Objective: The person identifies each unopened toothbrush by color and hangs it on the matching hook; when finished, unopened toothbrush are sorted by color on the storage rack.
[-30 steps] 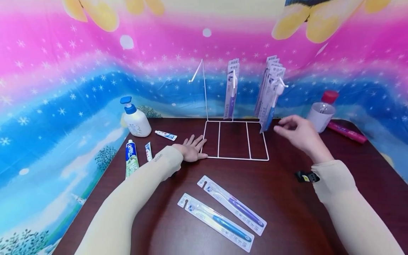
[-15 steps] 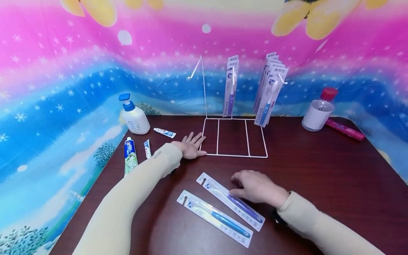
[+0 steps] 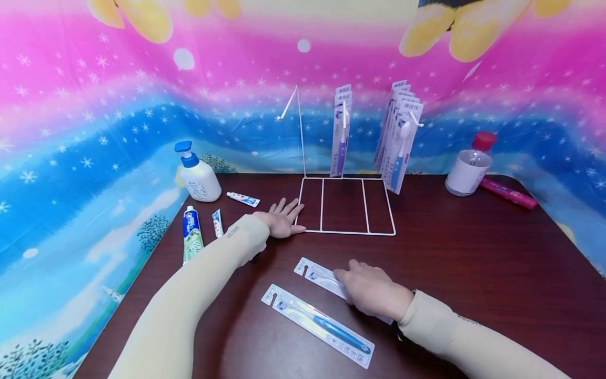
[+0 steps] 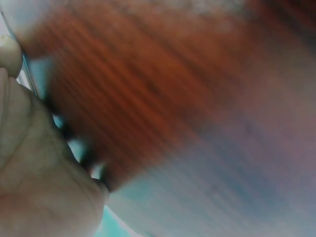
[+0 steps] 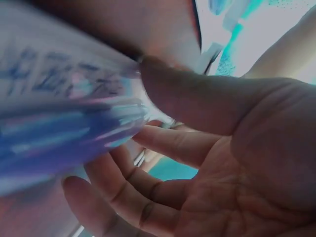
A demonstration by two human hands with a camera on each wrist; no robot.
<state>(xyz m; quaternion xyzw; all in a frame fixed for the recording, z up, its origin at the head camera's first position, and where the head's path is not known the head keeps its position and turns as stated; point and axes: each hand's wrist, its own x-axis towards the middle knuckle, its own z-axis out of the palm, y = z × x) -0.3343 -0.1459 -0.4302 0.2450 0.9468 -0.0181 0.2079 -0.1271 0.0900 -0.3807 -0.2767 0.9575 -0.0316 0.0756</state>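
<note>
In the head view my right hand [image 3: 371, 288] covers the handle half of a packaged purple toothbrush [image 3: 322, 276]. The right wrist view shows thumb and fingers gripping the two edges of that pack [image 5: 64, 113], its purple handle facing the camera. Parallel to it, nearer me, lies a packaged blue toothbrush [image 3: 319, 326] on the table. My left hand [image 3: 284, 218] rests with spread fingers at the left side of a white wire rack [image 3: 347, 232]. Packaged toothbrushes hang from the rack's middle hook [image 3: 342, 137] and right hook [image 3: 400, 142]; its left hook [image 3: 288, 102] is bare.
On the left stand a pump bottle [image 3: 201, 179], a large toothpaste tube [image 3: 192, 234] and two small tubes, one [image 3: 243, 199] behind my left hand. A red-capped bottle [image 3: 468, 168] and a pink box [image 3: 508, 193] occupy the back right. A patterned cloth [image 3: 118, 131] encloses the table.
My right hand has come from beside the right hook down to the purple toothbrush pack and now grips it. The front pack on the right hook has swung to rest. My left hand stays put.
</note>
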